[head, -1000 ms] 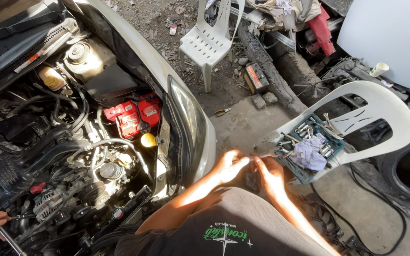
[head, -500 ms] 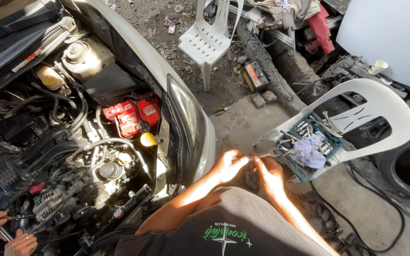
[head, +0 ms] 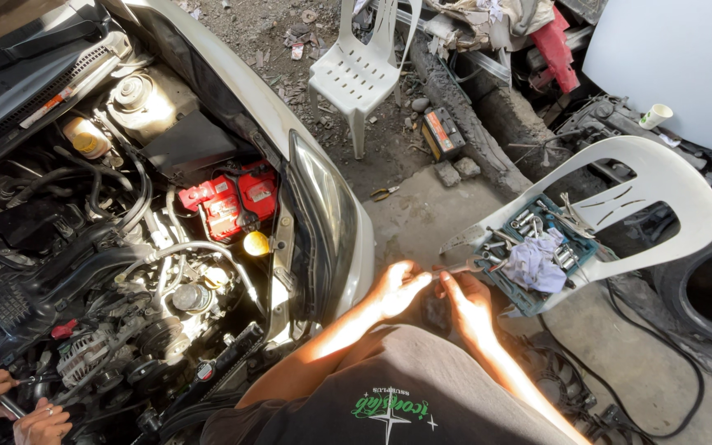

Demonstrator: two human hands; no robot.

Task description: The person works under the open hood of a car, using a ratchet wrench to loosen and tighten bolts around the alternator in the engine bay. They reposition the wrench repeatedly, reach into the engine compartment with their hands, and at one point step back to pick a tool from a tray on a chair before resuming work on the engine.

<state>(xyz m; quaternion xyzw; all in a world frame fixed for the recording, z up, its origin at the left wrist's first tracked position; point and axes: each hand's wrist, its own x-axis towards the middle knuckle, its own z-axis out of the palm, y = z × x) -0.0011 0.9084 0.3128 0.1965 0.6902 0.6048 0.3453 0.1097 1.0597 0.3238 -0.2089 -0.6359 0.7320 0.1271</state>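
My left hand (head: 397,288) and my right hand (head: 465,298) meet fingertip to fingertip over my lap, just right of the car's front corner. Both close on a small dark object (head: 436,311) with a reddish tip; it is too small to tell what it is. A teal tool case (head: 529,306) with sockets and a crumpled cloth (head: 536,262) lies on a tipped white plastic chair (head: 661,177) right beside my right hand. The open engine bay with its red battery (head: 228,198) is on my left.
Another person's two hands (head: 10,404) work with a metal tool at the engine's lower left. A second white chair (head: 356,74), a loose battery (head: 442,132), pliers (head: 385,194) and a tyre (head: 702,305) stand about. Black cables trail by my right leg.
My hands have stayed together in the same spot. At the lower left, the other person's second hand has come into view beside the first.
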